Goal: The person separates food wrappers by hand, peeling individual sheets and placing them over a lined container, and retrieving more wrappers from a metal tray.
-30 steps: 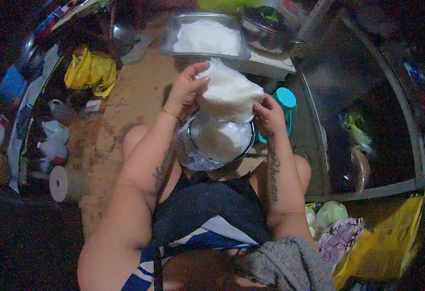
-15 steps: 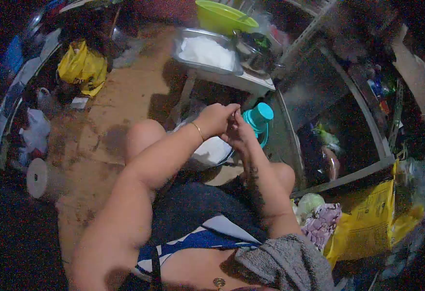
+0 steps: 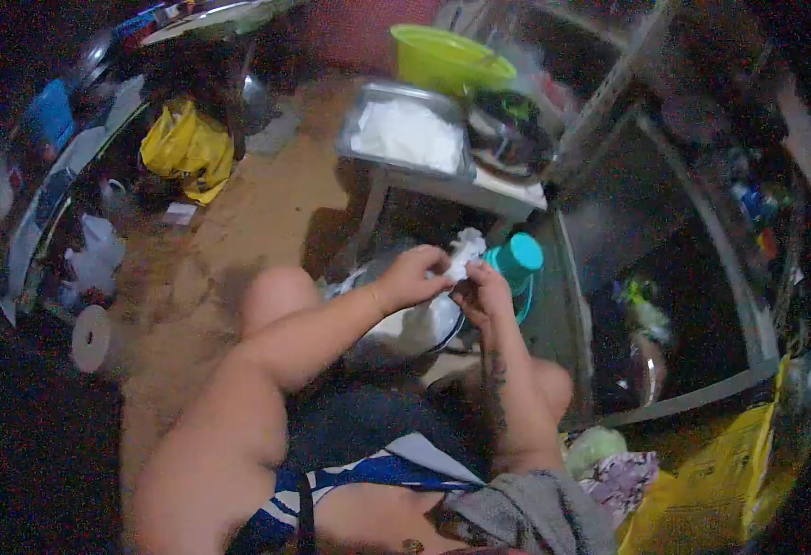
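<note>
A small white crumpled piece (image 3: pixel 466 250), its material unclear, shows between my two hands. My left hand (image 3: pixel 413 277) reaches in from the left, fingers curled and their tips against the lower part of the piece. My right hand (image 3: pixel 484 289) pinches it from the right. Just below both hands, between my knees, stands a round container with white contents (image 3: pixel 419 326), partly hidden by my forearm. Close by on the right is a turquoise cup-like container (image 3: pixel 522 254).
A low white stand (image 3: pixel 507 191) bears a clear tray of white stuff (image 3: pixel 407 137), a metal pot (image 3: pixel 509 143) and a lime-green basin (image 3: pixel 442 57). A yellow bag (image 3: pixel 188 153), a white roll (image 3: pixel 91 339) and a pale green round vegetable (image 3: pixel 597 450) lie around me.
The white crumpled piece now shows above my fingers, where before my hands were pressed together. My hands have moved a little apart. The whole view has shifted slightly.
</note>
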`<state>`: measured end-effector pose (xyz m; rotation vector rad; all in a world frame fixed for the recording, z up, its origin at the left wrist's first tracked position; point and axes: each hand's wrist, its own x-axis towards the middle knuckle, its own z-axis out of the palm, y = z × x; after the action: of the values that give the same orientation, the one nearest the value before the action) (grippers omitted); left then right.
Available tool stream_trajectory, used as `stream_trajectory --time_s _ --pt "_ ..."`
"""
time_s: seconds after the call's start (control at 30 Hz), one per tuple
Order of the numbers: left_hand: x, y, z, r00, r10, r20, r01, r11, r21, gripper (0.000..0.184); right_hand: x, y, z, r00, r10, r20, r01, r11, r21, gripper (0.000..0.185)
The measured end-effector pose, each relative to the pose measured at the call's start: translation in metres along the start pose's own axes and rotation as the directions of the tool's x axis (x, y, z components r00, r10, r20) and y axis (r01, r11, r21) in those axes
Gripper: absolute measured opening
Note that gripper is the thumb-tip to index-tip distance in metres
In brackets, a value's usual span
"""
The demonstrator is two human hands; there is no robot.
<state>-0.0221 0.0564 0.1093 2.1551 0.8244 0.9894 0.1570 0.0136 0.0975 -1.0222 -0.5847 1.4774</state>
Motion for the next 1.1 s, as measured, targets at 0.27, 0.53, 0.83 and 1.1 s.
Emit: stream_trajectory --time_s 0.27,0.53,0.83,1.1 --pt "-0.005 0.026 0.029 0.991 -0.127 -0.037 0.125 0.991 -0.036 0.023 -0.020 -0.003 -0.026 0.977 -0.157 0.147 0.160 0.987 -0.008 0.031" --pt "-0.006 0.033 0.016 1.000 -0.024 0.012 0.025 0.997 -0.070 0.025 -0.026 -0.004 -0.014 0.979 -0.165 0.118 0.160 0.986 0.051 0.043" --pt "-0.008 0.014 0.010 0.997 0.081 0.015 -0.082 0.996 0.041 0.027 -0.032 -0.004 0.001 0.970 -0.216 0.108 0.218 0.976 -0.006 0.052" --pt "-0.013 0.027 0.008 0.965 -0.257 0.055 0.262 0.954 -0.147 0.024 -0.027 0.003 -0.002 0.948 -0.244 0.203 0.277 0.949 -0.154 0.061"
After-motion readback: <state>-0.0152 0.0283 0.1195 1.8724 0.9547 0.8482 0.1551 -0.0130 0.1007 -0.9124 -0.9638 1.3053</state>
